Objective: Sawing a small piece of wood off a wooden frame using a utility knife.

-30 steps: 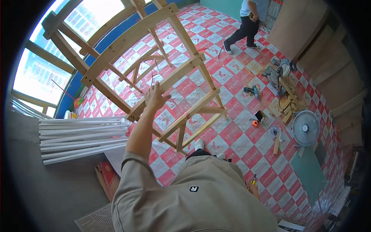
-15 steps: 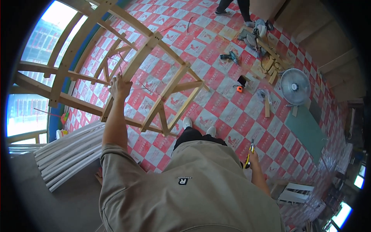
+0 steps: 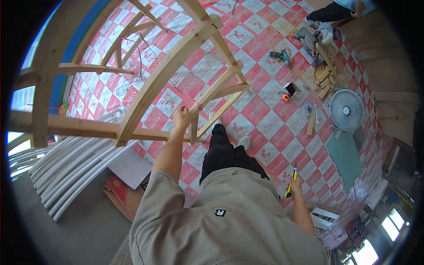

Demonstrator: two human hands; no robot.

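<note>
My left hand (image 3: 180,118) is beside the near corner of a wooden frame (image 3: 165,75), close to a short post. Its fingers are curled together; whether anything is pinched in them is too small to see. Low at my right side, my right hand (image 3: 296,187) is closed around a yellow and black utility knife (image 3: 292,182), its dark narrow end pointing away from me. The frame is built of pale timber bars, with a curved beam crossing the upper left and a narrower section reaching toward my feet.
Red-and-white checked sheeting (image 3: 265,119) covers the floor. A cordless drill (image 3: 281,58), an orange tape measure (image 3: 285,97), a fan (image 3: 346,110) and wood offcuts (image 3: 327,77) lie ahead right. Another person (image 3: 331,12) is beside a power saw (image 3: 309,42). White strips (image 3: 75,165) are stacked left.
I have stepped forward. My left hand has moved right along the frame, from a bar farther left to its near corner. The other person now crouches lower beside the saw.
</note>
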